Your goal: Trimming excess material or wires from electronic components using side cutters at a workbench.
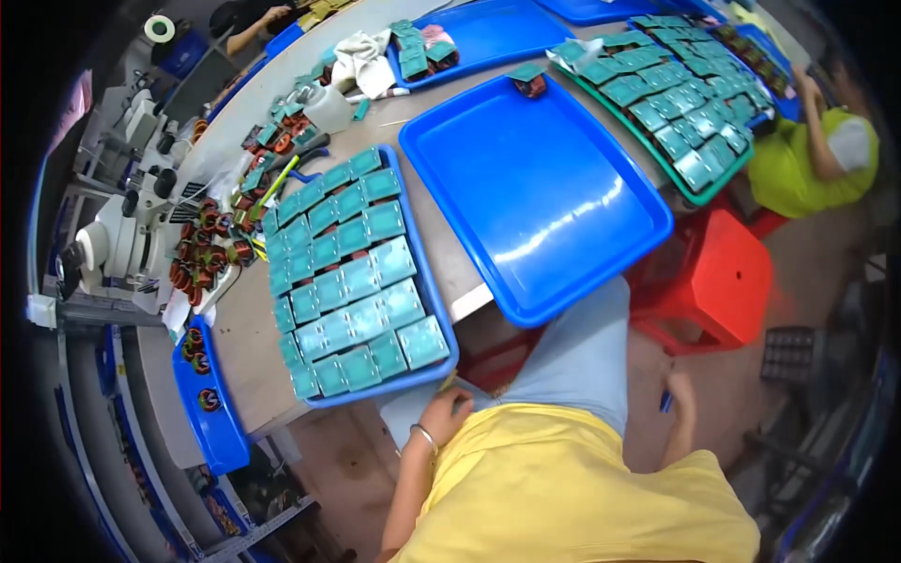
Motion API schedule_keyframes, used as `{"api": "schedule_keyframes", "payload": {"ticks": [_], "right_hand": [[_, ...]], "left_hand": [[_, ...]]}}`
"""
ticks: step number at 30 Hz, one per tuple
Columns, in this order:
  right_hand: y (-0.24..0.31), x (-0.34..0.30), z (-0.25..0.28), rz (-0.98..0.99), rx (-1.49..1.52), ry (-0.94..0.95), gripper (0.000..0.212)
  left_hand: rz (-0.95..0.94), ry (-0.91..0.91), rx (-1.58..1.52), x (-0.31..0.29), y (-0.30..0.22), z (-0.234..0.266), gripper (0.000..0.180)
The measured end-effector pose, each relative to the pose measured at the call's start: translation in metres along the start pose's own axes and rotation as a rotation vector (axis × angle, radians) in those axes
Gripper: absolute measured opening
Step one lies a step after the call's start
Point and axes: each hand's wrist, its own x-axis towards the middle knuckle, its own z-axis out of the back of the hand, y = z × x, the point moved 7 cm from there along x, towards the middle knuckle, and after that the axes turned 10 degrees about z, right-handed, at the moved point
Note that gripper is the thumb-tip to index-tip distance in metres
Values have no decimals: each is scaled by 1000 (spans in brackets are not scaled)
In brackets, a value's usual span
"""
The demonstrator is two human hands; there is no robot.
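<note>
My left hand [445, 418], with a bangle on the wrist, rests at my lap below the near corner of a tray full of parts. Its fingers are curled, and a thin yellowish thing shows just beyond them; what they hold is unclear. Down at my right side hangs my right hand [678, 392], slightly blurred, closed at a small dark blue object [666, 402]. The left blue tray [447, 349] carries rows of teal-topped square parts [345, 291]. A larger blue tray [526, 188] beside it bears one teal-and-red part [529, 83] at its far corner.
A green tray [696, 195] of similar parts lies at the far right, near a person in a yellow-green top [807, 169]. Red stools [718, 281] stand right of my legs. Loose coils [202, 249], a white bottle [327, 110] and a narrow blue bin [221, 441] are at left.
</note>
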Motion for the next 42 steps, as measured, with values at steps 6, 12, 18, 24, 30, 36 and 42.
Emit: {"api": "schedule_keyframes", "payload": {"ticks": [6, 12, 18, 24, 30, 36, 42], "right_hand": [[419, -174, 11, 1258, 10, 271, 42], [494, -139, -95, 1530, -733, 219, 53], [523, -119, -121, 1407, -722, 21, 19], [535, -109, -146, 1444, -866, 12, 19], [530, -132, -83, 1444, -741, -11, 20], [437, -151, 46, 973, -860, -142, 13], [478, -170, -12, 1484, -407, 126, 13]], "left_hand": [[-136, 173, -78, -23, -17, -6, 25], [-203, 17, -104, -53, -12, 12, 24], [-221, -24, -333, -63, 10, 20, 22], [-227, -23, -289, -74, -4, 47, 21], [-378, -27, -239, -86, -46, 93, 21], [-496, 18, -348, -94, -77, 134, 21], [-584, -201, -357, -88, -106, 157, 11]]}}
